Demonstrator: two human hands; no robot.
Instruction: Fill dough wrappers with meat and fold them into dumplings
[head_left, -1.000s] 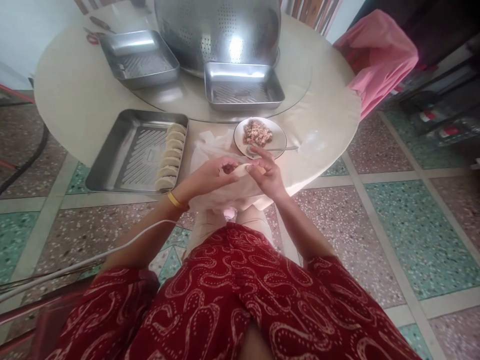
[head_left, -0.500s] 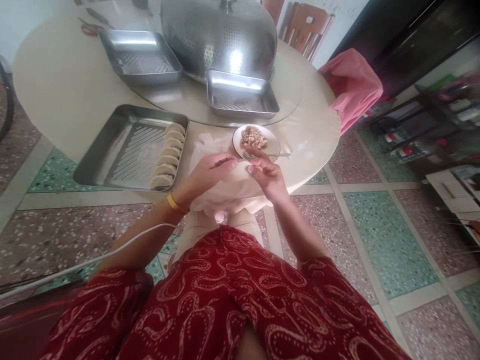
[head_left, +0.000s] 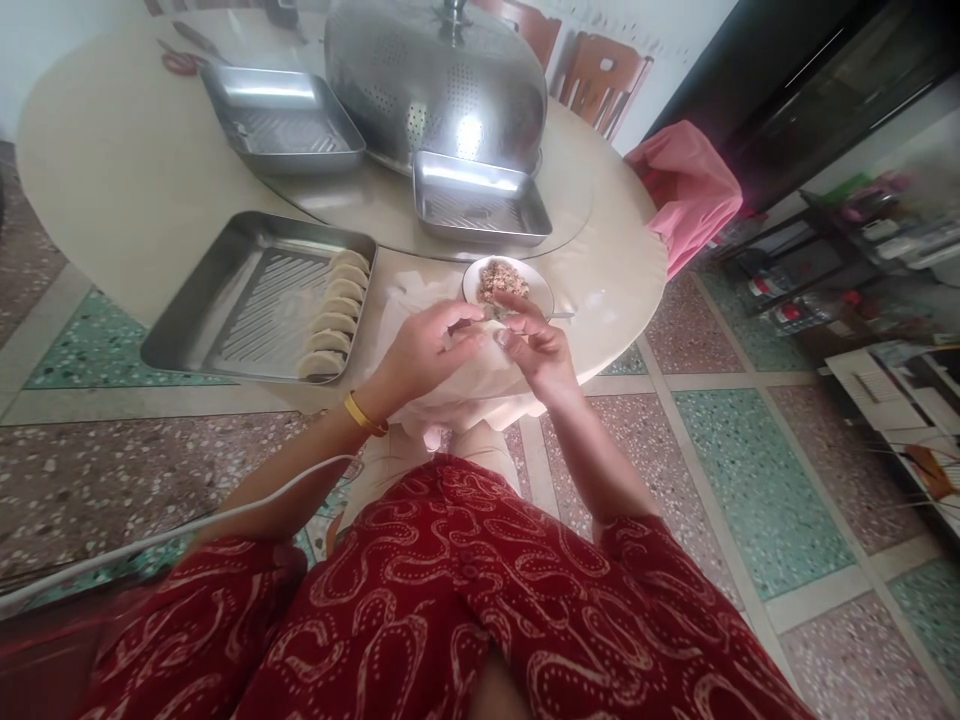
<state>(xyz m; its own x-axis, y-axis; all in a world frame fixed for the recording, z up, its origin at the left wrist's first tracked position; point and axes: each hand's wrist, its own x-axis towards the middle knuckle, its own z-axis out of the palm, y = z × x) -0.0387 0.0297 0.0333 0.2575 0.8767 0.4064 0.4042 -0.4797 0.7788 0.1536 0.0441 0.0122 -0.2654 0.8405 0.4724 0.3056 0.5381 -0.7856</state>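
Observation:
Over the table's near edge, my left hand (head_left: 429, 345) and my right hand (head_left: 541, 350) meet at a pale dumpling wrapper (head_left: 491, 328). Thumb and fingers of each hand pinch it from opposite sides, and the fingers hide much of it. Just beyond them sits a white plate (head_left: 541, 283) of minced filling (head_left: 501, 280), with a utensil's handle (head_left: 562, 315) sticking out to the right. To the left, several folded dumplings (head_left: 341, 307) stand in a row along the right side of a large metal tray (head_left: 187, 305).
Two smaller metal trays (head_left: 300, 150) (head_left: 480, 235) stand farther back, before a big perforated metal dome cover (head_left: 442, 90). Red-handled scissors (head_left: 180, 63) lie at the far left. Thin white sheeting (head_left: 397, 300) lies under my hands. A white cable (head_left: 225, 515) crosses my left forearm.
The fingers of my left hand have spread a little and shifted along the wrapper, which shows less between my hands. The whole view has turned slightly.

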